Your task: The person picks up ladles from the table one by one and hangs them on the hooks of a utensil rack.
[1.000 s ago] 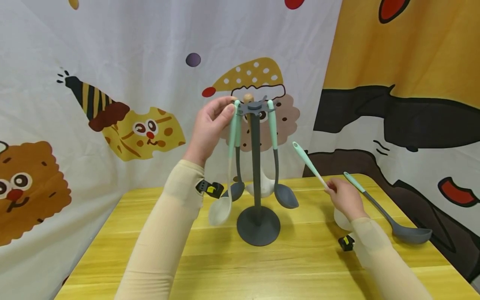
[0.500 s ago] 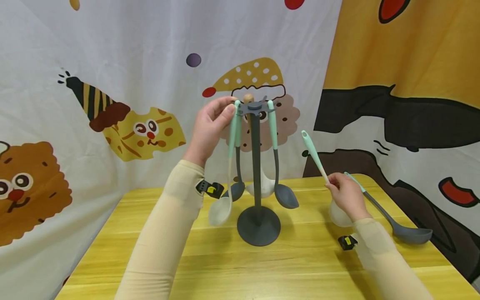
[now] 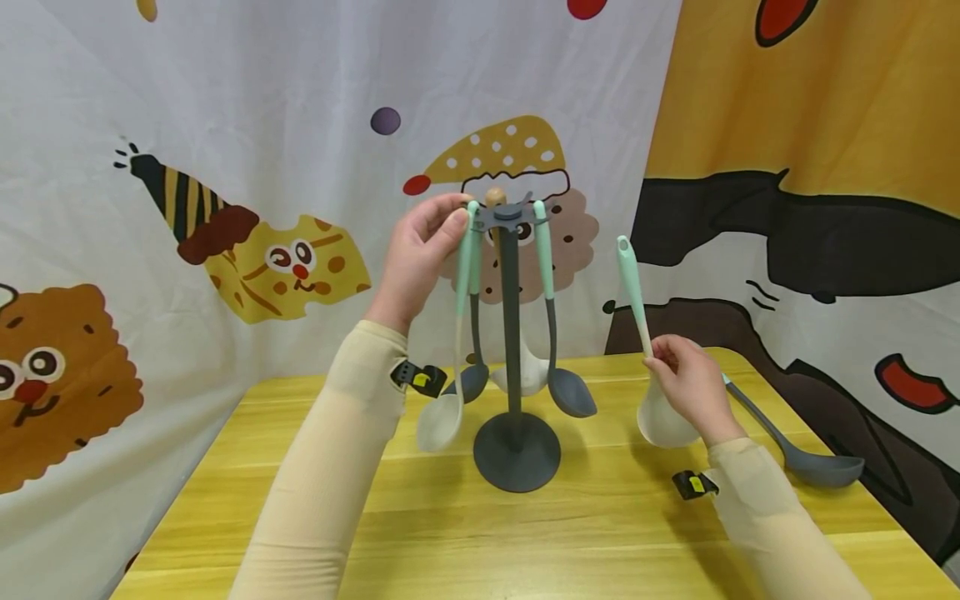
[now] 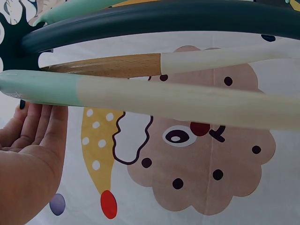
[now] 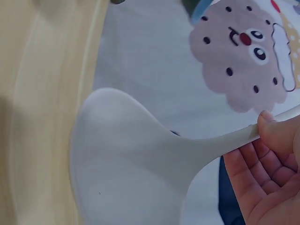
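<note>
A dark grey utensil stand (image 3: 517, 454) is upright on the table, with several utensils hanging from its top. My left hand (image 3: 423, 246) is at the top left of the stand, pinching the mint handle end of a hanging white ladle (image 3: 441, 423). In the left wrist view, that ladle's handle (image 4: 42, 88) crosses in front of the fingers (image 4: 47, 124). My right hand (image 3: 693, 383) pinches a white spatula (image 3: 663, 421) by its neck, mint handle pointing up. Its broad rounded head (image 5: 126, 159) hangs down close over the table in the right wrist view.
A grey ladle (image 3: 821, 468) with a mint handle lies at the table's right side, partly behind the right hand. Two grey spoons, one of them the right-hand spoon (image 3: 572, 392), and a white utensil (image 3: 528, 375) hang on the stand. A printed curtain (image 3: 315, 125) is behind the table (image 3: 450, 550).
My right hand has moved slightly left and up with the white spatula, and its handle has swung from leaning left to nearly upright. The left hand and the stand have stayed put.
</note>
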The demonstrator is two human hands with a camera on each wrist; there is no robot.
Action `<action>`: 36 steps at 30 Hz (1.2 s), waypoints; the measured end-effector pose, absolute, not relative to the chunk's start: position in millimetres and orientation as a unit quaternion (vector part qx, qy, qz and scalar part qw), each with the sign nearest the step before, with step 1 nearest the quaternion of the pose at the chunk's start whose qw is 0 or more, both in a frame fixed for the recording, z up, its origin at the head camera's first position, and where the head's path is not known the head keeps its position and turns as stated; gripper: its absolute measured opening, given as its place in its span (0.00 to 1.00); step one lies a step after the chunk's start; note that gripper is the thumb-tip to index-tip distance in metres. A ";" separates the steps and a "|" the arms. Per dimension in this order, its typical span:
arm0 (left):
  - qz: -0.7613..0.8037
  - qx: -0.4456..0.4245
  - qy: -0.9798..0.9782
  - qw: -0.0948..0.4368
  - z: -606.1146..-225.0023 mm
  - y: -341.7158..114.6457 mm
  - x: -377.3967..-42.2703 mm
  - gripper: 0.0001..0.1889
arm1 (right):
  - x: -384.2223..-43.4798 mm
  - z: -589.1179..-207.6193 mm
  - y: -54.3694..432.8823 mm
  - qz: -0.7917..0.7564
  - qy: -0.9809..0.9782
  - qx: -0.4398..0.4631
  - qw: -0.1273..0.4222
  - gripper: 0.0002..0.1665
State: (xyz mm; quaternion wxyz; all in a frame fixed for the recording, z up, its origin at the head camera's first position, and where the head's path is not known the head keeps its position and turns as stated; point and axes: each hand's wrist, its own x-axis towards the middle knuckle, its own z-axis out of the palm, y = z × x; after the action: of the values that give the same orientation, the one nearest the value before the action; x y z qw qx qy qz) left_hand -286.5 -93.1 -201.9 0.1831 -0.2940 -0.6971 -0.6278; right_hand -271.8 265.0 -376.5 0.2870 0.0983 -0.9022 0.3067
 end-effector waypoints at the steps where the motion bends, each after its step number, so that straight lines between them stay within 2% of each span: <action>1: -0.628 -0.294 -0.697 0.183 -202.0 -93.1 -286.5 0.18 | -270.8 -374.6 263.5 0.309 -0.901 0.100 0.288 0.06; 11: -0.628 -0.292 -0.698 0.182 -202.6 -92.9 -286.7 0.18 | -261.8 -362.9 246.7 0.324 -0.894 0.114 0.289 0.06; 36: -0.631 -0.289 -0.696 0.184 -202.0 -93.0 -285.7 0.18 | -234.6 -351.5 207.0 0.375 -0.876 0.170 0.252 0.08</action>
State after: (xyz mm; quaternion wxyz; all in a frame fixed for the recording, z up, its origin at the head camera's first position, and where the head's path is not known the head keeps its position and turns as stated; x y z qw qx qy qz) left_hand -285.7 -93.0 -202.0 0.1836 -0.2891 -0.6965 -0.6306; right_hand -234.6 207.0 -351.5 0.2516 0.1705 -0.8757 0.3751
